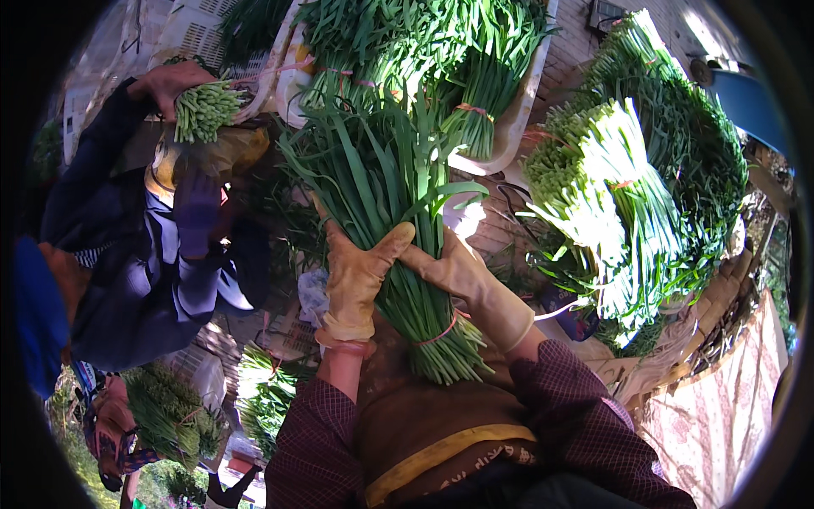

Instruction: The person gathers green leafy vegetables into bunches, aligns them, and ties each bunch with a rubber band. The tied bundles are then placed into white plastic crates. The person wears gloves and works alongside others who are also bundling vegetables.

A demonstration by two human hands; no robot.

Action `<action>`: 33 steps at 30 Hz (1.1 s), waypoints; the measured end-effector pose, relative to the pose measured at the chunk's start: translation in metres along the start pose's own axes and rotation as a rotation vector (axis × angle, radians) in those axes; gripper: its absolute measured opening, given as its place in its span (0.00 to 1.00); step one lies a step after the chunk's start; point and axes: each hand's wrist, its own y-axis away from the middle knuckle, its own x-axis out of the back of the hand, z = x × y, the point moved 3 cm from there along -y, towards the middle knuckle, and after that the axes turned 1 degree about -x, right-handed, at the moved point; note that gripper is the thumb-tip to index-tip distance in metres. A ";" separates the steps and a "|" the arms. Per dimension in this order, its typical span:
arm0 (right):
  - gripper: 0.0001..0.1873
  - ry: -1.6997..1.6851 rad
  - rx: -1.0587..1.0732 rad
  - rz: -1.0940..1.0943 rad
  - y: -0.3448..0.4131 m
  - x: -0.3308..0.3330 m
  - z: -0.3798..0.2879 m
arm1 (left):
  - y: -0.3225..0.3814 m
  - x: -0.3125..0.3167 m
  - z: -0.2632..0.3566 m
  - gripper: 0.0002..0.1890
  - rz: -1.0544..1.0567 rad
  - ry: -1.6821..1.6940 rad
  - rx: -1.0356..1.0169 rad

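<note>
A bunch of garlic chives (413,299) lies tilted across my lap, leaves pointing away from me and pale cut stems towards me. Around its stem end runs a pinkish-red tie (440,332). My left hand (353,277), in a worn tan rubber glove, grips the bunch from the left. From the right, my right hand (477,283) in a matching glove closes around it too. The left thumb and a right-hand finger meet over the front of the leaves; the other fingers are largely hidden behind them. Below the stems is my brown apron (439,413).
Ahead stands a white plastic crate (533,108) of tied chives. A large stack of tied bunches (661,210) rises at right. A co-worker (146,267) sits at left, one hand (172,86) on another bunch (206,111). More chives (168,407) lie lower left, near another person (111,420).
</note>
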 end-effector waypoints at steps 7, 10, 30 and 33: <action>0.20 -0.588 -0.019 0.155 0.010 0.010 0.008 | -0.001 0.042 -0.054 0.16 0.187 0.465 0.113; 0.18 -0.697 -0.131 0.169 0.010 0.017 0.025 | 0.008 0.058 -0.075 0.13 0.243 0.460 0.083; 0.22 -0.937 -0.290 0.088 0.005 0.021 0.049 | 0.030 0.095 -0.061 0.41 0.331 -0.056 -0.034; 0.16 -0.895 -0.388 0.046 -0.012 0.028 0.077 | 0.069 0.082 -0.057 0.59 0.218 0.118 0.253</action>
